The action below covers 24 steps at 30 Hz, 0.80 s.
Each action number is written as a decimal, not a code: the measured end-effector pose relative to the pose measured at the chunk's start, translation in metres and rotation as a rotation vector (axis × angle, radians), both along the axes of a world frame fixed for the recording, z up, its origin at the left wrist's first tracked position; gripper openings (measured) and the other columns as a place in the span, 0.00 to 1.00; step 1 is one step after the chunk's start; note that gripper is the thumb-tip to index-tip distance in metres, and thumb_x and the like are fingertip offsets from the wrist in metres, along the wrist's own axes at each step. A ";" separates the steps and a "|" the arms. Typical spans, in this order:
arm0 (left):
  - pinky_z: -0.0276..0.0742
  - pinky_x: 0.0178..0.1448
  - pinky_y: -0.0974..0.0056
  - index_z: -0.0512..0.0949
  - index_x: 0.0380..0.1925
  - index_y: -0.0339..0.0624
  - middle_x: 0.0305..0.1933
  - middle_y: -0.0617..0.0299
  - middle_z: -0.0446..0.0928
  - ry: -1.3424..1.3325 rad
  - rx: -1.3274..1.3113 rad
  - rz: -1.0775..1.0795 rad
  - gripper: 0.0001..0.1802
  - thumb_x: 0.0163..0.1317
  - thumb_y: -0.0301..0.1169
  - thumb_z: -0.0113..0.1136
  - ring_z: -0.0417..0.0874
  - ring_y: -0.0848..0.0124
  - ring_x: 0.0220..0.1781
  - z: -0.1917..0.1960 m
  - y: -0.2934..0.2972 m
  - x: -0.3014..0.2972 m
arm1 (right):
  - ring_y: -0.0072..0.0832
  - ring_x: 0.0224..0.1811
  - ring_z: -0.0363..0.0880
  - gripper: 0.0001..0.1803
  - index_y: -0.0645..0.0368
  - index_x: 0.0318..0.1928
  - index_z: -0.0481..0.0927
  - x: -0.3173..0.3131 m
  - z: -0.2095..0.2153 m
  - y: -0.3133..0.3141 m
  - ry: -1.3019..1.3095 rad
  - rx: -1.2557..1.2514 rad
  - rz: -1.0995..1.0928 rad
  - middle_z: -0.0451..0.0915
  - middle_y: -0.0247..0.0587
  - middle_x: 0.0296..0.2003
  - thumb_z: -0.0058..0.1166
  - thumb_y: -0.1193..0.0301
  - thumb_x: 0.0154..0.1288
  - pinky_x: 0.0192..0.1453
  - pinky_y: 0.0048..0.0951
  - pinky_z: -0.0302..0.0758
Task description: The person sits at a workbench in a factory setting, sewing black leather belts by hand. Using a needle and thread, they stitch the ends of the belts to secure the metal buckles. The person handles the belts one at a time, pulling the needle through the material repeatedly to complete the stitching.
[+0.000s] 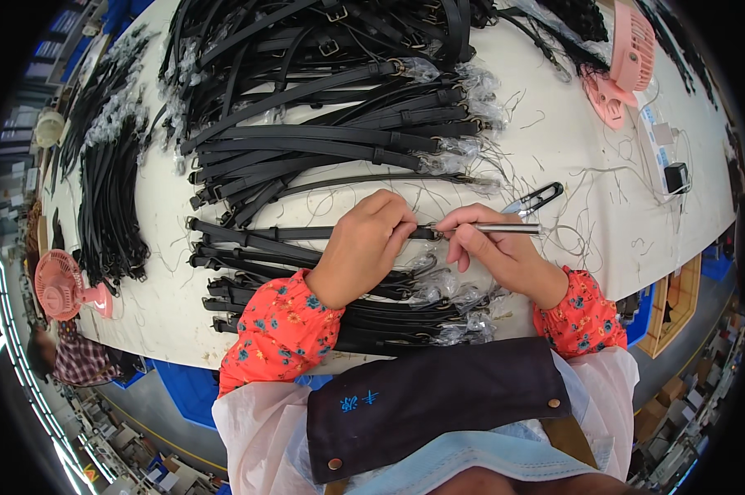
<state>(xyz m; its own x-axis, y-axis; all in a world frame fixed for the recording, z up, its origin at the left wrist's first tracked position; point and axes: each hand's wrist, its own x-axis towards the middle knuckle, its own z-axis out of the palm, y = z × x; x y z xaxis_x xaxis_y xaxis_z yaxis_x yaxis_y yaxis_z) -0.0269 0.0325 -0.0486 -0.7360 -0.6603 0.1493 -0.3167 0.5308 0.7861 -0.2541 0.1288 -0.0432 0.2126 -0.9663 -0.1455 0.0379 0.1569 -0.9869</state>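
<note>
- Head view: the left hand (364,243) is pressing thumb and fingertips together, with almost no gap, on a black strap (306,233) near its right end.
- The right hand (500,247) is pinching a silver rod (512,228) between thumb and forefinger, the other fingers curling loosely; the rod's tip is pointing left toward the strap's end, but whether it is touching cannot be told.
- That strap is lying left to right across the white table (595,219), between a far pile of straps (339,134) and a near row of straps (356,318).
- Clear plastic wrap (463,157) is covering many right-hand ends in the far pile.
- Snips (519,205) are resting just beyond the right hand, with loose threads scattering around them.
- Another bundle of straps (112,206) is lying at the far left.
- One pink fan (634,54) is standing at the far right, by a white power strip (654,148); a second pink fan (59,285) is standing at the left edge.
- Red flowered sleeves (286,330) are covering both forearms.
</note>
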 end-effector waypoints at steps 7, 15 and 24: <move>0.77 0.42 0.64 0.80 0.38 0.35 0.41 0.57 0.80 -0.041 0.175 -0.017 0.03 0.66 0.20 0.63 0.81 0.66 0.37 0.008 -0.003 0.004 | 0.18 0.31 0.80 0.19 0.63 0.57 0.80 -0.001 0.000 0.000 0.004 -0.004 0.013 0.83 0.35 0.32 0.48 0.60 0.83 0.36 0.22 0.79; 0.76 0.41 0.67 0.80 0.40 0.34 0.46 0.58 0.80 -0.053 0.270 -0.049 0.04 0.67 0.21 0.63 0.80 0.72 0.38 0.012 -0.004 0.007 | 0.18 0.31 0.81 0.19 0.63 0.57 0.80 -0.001 0.000 0.000 0.018 -0.013 0.026 0.83 0.35 0.32 0.47 0.60 0.83 0.36 0.22 0.79; 0.77 0.42 0.67 0.80 0.40 0.35 0.48 0.58 0.80 -0.069 0.280 -0.057 0.04 0.67 0.22 0.62 0.80 0.71 0.40 0.012 -0.005 0.007 | 0.18 0.31 0.81 0.18 0.63 0.56 0.80 -0.001 0.001 -0.001 0.031 -0.019 0.041 0.83 0.36 0.32 0.47 0.61 0.84 0.36 0.22 0.80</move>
